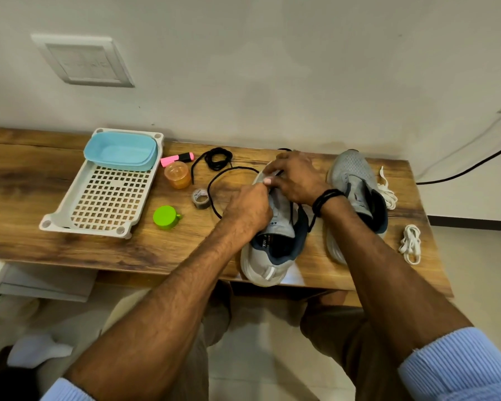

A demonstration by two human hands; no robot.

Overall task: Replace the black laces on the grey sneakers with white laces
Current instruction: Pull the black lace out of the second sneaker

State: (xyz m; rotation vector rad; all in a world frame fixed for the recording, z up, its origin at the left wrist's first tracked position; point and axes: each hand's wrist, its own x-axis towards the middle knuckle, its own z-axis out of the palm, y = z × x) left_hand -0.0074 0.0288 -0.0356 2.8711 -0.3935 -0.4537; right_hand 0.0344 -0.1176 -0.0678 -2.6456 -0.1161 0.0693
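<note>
Left hand (248, 209) and right hand (297, 179), perhaps pinching lace (209, 190), cover sneaker (268, 256) beside tape (200, 198).

The left hand (248, 208) and right hand (294, 178) cover the lacing rows of the nearer grey sneaker (272, 250), so where the black lace (214, 192) runs there is hidden, the left fingertips perhaps pinching it, while the wall plate (84, 60) is blurred.

Tub (119, 153) sits in tray (57, 215); tape roll (201, 198) between tray and sneaker (268, 256).
</note>
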